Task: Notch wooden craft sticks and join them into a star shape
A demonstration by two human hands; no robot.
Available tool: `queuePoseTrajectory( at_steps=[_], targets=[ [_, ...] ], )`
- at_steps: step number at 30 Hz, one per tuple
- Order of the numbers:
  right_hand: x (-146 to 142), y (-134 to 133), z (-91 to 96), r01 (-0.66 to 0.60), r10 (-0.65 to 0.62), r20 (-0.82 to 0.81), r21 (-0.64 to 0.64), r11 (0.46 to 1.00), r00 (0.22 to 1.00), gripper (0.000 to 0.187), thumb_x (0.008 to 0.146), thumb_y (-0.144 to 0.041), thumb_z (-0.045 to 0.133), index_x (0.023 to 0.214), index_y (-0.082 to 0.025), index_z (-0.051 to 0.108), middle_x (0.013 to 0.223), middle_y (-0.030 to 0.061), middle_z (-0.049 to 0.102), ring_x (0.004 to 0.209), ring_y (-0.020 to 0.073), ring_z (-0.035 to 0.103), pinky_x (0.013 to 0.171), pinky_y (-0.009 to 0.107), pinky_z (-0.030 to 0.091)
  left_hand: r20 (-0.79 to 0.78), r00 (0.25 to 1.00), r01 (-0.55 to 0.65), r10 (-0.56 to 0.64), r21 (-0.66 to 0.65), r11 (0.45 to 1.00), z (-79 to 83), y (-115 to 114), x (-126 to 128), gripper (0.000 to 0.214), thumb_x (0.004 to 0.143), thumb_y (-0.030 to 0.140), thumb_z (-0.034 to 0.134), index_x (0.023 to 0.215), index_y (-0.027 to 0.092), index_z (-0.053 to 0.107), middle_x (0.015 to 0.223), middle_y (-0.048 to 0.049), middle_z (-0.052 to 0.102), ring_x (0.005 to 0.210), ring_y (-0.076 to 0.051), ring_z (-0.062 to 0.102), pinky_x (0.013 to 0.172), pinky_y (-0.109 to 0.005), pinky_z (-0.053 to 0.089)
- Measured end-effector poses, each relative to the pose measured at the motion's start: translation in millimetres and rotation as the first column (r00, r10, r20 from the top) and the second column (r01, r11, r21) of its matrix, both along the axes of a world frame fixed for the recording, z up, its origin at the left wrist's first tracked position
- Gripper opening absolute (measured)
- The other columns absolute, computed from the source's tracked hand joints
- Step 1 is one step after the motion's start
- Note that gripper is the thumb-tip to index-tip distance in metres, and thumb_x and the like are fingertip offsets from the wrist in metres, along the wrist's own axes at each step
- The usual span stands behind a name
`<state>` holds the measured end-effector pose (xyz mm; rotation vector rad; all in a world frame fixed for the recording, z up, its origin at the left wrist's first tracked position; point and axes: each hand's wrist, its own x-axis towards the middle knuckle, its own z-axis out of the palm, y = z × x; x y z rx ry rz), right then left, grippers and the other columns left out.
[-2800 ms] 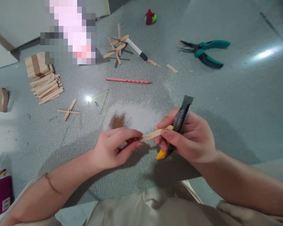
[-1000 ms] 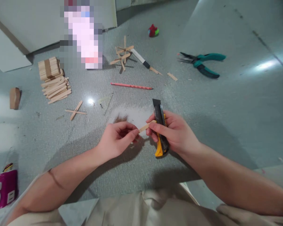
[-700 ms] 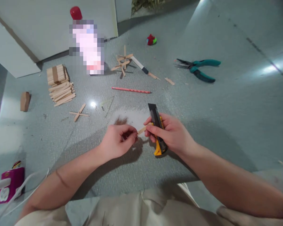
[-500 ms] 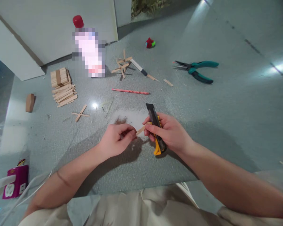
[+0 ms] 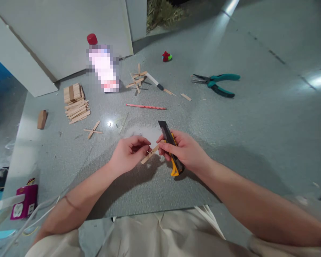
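My right hand (image 5: pixel 186 148) is closed around a yellow and black utility knife (image 5: pixel 174 162), its dark blade pointing up and away from me. Thumb and fingertips of that hand also pinch a wooden craft stick (image 5: pixel 147 157), which slants down to the left above the table. My left hand (image 5: pixel 130 153) is at the middle of the stick, thumb and index finger close together by a small nick in its edge. Whatever its fingertips pinch is too small to make out. White dust (image 5: pixel 143 131) lies on the table behind my hands.
Beyond my hands lie a red pencil (image 5: pixel 146 106), a clear set square (image 5: pixel 121 123), crossed sticks (image 5: pixel 93 130), joined sticks (image 5: pixel 137 80), a white craft knife (image 5: pixel 155 81) and green-handled pliers (image 5: pixel 216 84). Stacked craft sticks (image 5: pixel 76 103) and a purple box (image 5: pixel 24 203) are at left.
My left fingers have slid off the craft stick's left end, which now shows below them. The stick and utility knife remain in my right hand. The whole view has shifted slightly.
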<state>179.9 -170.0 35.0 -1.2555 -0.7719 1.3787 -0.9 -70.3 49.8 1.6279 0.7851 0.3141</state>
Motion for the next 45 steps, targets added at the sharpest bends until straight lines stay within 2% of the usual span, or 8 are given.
queuePoseTrajectory(
  at_steps=[16,21,26,30,32,35,37,45],
  targets=[
    [13,-4,-4.6,0.089,-0.089,-0.015,0.000,0.996,0.996,0.033,0.081,-0.048,0.078,0.090,-0.022,0.060,0.066,-0.0036,0.064,0.048,0.0091,0.054,0.045,0.021,0.042,-0.083,0.982,0.180,-0.168,0.177,0.968,-11.2,12,-7,0.016,0.084,0.025,0.072,0.098,0.019,0.076,0.101,-0.0095,0.072,0.087,-0.017,0.066,0.079,-0.030,0.052],
    [17,-8,-7.6,0.050,-0.050,0.040,0.004,0.999,0.998,0.033,0.081,-0.049,0.079,0.090,-0.022,0.061,0.067,-0.0022,0.066,0.049,0.0108,0.055,0.045,0.023,0.044,-0.064,0.980,0.192,-0.189,0.033,0.981,-14.7,3,-4,0.031,0.101,0.037,0.052,0.106,0.015,0.072,0.082,-0.0064,0.073,0.068,-0.013,0.065,0.068,-0.026,0.052],
    [13,-12,-17.4,-0.079,0.074,0.253,0.008,0.997,0.965,0.034,0.087,-0.051,0.073,0.097,-0.021,0.062,0.070,0.0000,0.068,0.054,0.0128,0.059,0.050,0.024,0.047,0.022,0.957,0.289,-0.290,-0.185,0.939,-26.8,-5,-2,0.042,0.098,0.049,0.059,0.106,0.009,0.073,0.086,-0.0123,0.077,0.074,-0.016,0.074,0.065,-0.025,0.057],
    [18,-9,-19.3,-0.133,0.107,0.365,0.047,0.990,0.925,0.038,0.094,-0.057,0.062,0.108,-0.022,0.059,0.078,0.0027,0.070,0.055,0.0142,0.059,0.052,0.027,0.049,0.004,0.973,0.227,-0.229,-0.166,0.960,-32.1,0,-8,0.041,0.096,0.048,0.062,0.100,0.009,0.076,0.080,-0.0113,0.076,0.071,-0.016,0.073,0.066,-0.027,0.058],
    [24,-6,-19.6,-0.161,0.093,0.600,0.060,0.985,0.795,0.038,0.102,-0.055,0.046,0.117,-0.022,0.056,0.084,0.0045,0.071,0.057,0.0155,0.060,0.054,0.029,0.050,-0.020,0.988,0.153,-0.156,-0.091,0.984,-29.4,6,-17,0.037,0.094,0.046,0.064,0.096,0.012,0.077,0.077,-0.0095,0.075,0.069,-0.016,0.070,0.067,-0.028,0.058],
    [32,-1,-23.0,-0.195,0.056,0.939,0.012,0.981,0.339,0.037,0.105,-0.045,0.034,0.113,-0.020,0.060,0.090,0.0100,0.071,0.073,0.0227,0.066,0.065,0.035,0.051,-0.036,0.999,0.018,-0.015,0.078,0.997,-19.4,16,-35,0.027,0.091,0.040,0.067,0.092,0.015,0.078,0.087,-0.0087,0.073,0.074,-0.015,0.068,0.073,-0.030,0.056],
    [34,2,-27.2,-0.150,0.029,0.984,-0.003,0.989,0.174,0.037,0.103,-0.037,0.035,0.116,-0.016,0.062,0.100,0.0172,0.069,0.084,0.0294,0.067,0.068,0.039,0.050,-0.032,0.996,-0.076,0.084,0.200,0.977,-12.0,21,-48,0.025,0.091,0.037,0.067,0.093,0.016,0.078,0.098,-0.0101,0.071,0.079,-0.015,0.066,0.076,-0.030,0.055],
    [23,8,-22.0,-0.123,-0.060,0.998,0.056,0.991,-0.024,0.044,0.097,-0.030,0.048,0.131,-0.005,0.061,0.119,0.0279,0.062,0.112,0.0429,0.060,0.090,0.056,0.050,-0.048,0.989,-0.095,0.140,0.520,0.849,-9.0,9,-71,0.021,0.093,0.034,0.062,0.091,0.018,0.076,0.088,-0.0075,0.072,0.074,-0.015,0.064,0.070,-0.028,0.051]
  ],
)
